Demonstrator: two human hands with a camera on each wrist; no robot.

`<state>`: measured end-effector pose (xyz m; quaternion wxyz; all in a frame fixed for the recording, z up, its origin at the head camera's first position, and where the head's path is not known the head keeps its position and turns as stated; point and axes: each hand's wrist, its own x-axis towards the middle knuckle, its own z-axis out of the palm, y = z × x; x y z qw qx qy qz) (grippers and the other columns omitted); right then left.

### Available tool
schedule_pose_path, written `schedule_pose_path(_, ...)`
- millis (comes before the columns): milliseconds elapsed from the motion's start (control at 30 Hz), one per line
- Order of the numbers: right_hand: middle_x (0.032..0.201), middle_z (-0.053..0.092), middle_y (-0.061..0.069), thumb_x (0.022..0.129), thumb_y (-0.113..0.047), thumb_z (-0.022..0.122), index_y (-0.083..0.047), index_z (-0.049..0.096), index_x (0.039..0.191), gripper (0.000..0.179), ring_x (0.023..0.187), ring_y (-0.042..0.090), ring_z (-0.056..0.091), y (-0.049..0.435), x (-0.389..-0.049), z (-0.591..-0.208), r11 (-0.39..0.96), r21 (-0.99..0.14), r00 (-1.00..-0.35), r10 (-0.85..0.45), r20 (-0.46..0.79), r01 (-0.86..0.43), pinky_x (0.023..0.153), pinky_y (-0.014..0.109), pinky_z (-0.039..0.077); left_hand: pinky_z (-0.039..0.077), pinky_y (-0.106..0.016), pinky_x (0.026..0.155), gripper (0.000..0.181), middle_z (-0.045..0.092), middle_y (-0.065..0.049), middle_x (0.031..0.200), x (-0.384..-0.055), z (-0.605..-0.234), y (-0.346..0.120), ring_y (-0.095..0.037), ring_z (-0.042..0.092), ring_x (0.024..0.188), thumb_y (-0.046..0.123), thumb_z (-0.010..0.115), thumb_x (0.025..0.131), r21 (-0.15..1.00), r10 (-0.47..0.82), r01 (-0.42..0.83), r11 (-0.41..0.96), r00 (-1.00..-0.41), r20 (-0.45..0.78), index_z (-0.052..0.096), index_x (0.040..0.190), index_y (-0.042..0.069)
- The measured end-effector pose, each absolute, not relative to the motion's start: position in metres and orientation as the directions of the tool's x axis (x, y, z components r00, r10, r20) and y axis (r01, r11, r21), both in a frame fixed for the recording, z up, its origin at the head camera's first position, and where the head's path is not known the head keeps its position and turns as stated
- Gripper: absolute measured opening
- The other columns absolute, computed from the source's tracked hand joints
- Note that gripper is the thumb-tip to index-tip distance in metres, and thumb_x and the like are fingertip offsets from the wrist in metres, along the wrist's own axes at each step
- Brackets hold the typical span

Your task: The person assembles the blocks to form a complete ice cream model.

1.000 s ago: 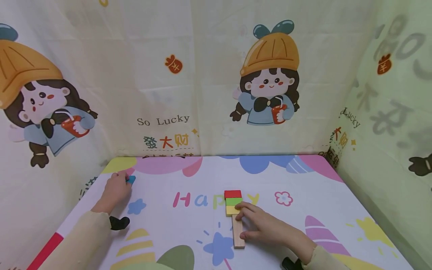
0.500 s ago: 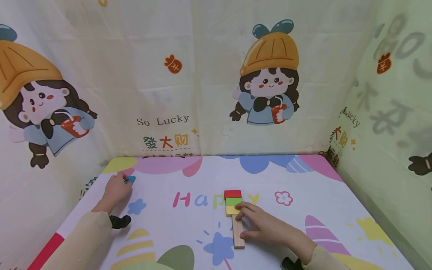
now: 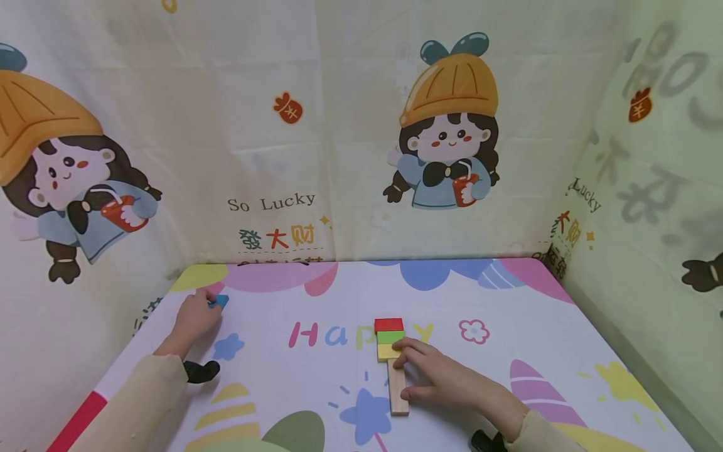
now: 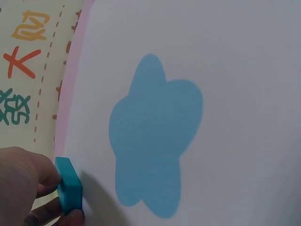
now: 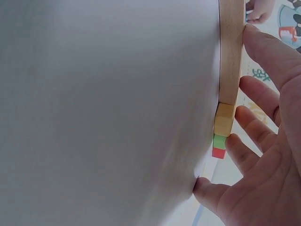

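My left hand (image 3: pixel 194 319) pinches a small blue block (image 3: pixel 220 302) near the far left corner of the table. In the left wrist view, thumb and fingers hold this turquoise-blue block (image 4: pixel 71 190) at the bottom left. A short row lies mid-table: a red block (image 3: pixel 389 324), a green block (image 3: pixel 390 337) and a yellow block (image 3: pixel 386 353). Below the yellow one, a long plain wooden block (image 3: pixel 398 395) meets it end-on. Along their right side rests my right hand (image 3: pixel 446 375), fingertips touching the yellow and wooden blocks (image 5: pixel 231 56), fingers loosely extended.
The white tabletop (image 3: pixel 282 376) carries printed pictures and the word "Happy". A patterned cloth (image 3: pixel 350 125) hangs behind the table and along both sides. Black straps (image 3: pixel 201 371) show at the wrists.
The right hand and the row of blocks hold still. The left hand keeps its pinch on the blue block near the far left corner, with barely any shift.
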<state>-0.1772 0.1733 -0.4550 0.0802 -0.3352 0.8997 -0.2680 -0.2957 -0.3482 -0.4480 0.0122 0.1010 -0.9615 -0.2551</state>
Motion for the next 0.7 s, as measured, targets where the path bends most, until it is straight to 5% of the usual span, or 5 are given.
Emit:
schedule_pose_path(300, 0.152, 0.046, -0.004, 0.091, -0.040, 0.078, -0.029, 0.060, 0.116, 0.033, 0.139, 0.023, 0.046, 0.174, -0.178, -0.456, 0.651, -0.543, -0.777, -0.630, 0.005, -0.531, 0.117, 0.045, 0.041, 0.048, -0.060, 0.099, 0.034, 0.055, -0.033, 0.118, -0.304, -0.448, -0.336, -0.045, 0.052, 0.104, 0.010, 0.055, 0.097, 0.495, -0.191, -0.187, 0.849, -0.981, -0.042, 0.048, 0.123, -0.012)
schedule_pose_path(700, 0.152, 0.046, -0.005, 0.091, -0.042, 0.078, -0.030, 0.060, 0.115, 0.032, 0.140, 0.024, 0.046, 0.173, -0.180, -0.457, 0.653, -0.553, -0.779, -0.627, -0.012, -0.517, 0.117, 0.047, 0.040, 0.045, -0.064, 0.104, 0.037, 0.053, -0.034, 0.130, -0.301, -0.443, -0.314, -0.047, 0.053, 0.113, 0.014, 0.048, 0.102, 0.507, -0.133, -0.149, 0.849, -0.989, -0.068, 0.045, 0.130, -0.009)
